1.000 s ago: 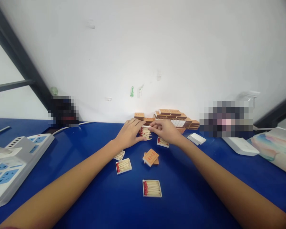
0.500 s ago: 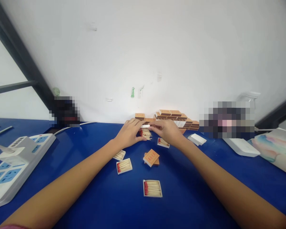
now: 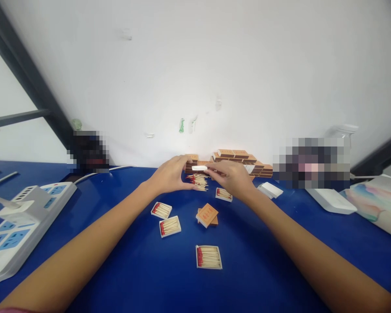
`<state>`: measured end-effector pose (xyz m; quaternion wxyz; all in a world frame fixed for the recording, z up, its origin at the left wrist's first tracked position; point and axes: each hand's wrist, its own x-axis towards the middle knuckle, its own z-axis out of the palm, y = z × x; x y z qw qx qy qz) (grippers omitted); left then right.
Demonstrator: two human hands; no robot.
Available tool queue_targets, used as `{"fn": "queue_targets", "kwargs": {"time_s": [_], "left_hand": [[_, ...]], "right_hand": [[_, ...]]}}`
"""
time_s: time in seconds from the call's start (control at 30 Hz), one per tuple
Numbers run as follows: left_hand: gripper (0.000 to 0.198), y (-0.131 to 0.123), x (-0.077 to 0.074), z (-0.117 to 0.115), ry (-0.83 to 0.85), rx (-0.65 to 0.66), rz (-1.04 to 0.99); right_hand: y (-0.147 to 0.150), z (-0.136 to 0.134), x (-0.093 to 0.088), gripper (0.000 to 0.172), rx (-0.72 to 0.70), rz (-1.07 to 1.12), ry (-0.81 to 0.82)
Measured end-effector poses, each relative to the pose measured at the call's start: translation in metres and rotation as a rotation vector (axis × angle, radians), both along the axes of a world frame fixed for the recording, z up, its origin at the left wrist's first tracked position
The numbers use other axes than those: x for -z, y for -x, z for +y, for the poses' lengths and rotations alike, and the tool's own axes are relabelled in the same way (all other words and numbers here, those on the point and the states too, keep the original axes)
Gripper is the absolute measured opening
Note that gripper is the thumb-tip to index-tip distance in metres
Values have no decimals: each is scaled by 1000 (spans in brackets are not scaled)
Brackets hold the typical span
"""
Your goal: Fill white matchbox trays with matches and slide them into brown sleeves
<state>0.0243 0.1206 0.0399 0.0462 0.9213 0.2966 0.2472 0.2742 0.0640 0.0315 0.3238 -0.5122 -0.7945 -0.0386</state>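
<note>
Both my hands meet at the far middle of the blue table (image 3: 124, 269). My left hand (image 3: 169, 176) and my right hand (image 3: 230, 178) pinch the two ends of a small white matchbox tray (image 3: 199, 168), held just above a loose heap of matches (image 3: 198, 181). Several open trays full of red-tipped matches lie nearer to me: one (image 3: 161, 210) under my left forearm, one (image 3: 170, 226) beside it, one (image 3: 208, 257) in front, one (image 3: 223, 194) under my right wrist. An orange matchbox sleeve (image 3: 207, 214) lies in the middle.
A stack of orange matchboxes (image 3: 241, 161) lines the white wall. White empty trays (image 3: 269, 190) lie right of my right hand. A white power strip (image 3: 16, 226) is at the left, a white flat box (image 3: 329, 200) and a colourful sheet (image 3: 378, 204) at the right.
Both hands have lifted from the table, raising the white tray above the match heap. The tray that my left hand covered now shows in full.
</note>
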Motion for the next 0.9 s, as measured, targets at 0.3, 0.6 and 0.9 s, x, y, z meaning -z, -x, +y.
{"fn": "queue_targets", "kwargs": {"time_s": [0.3,0.6,0.9], "left_hand": [[21,8,2,11,226,82,157],[16,-3,8,3,344,121,133],[25,-5,2,3,290,81,182]], "right_hand": [[-31,-46,0,34,137,52,-224],[-68,-66,-13,30,244,262,-84],[-133,-59,-22,35,390,132,237]]}}
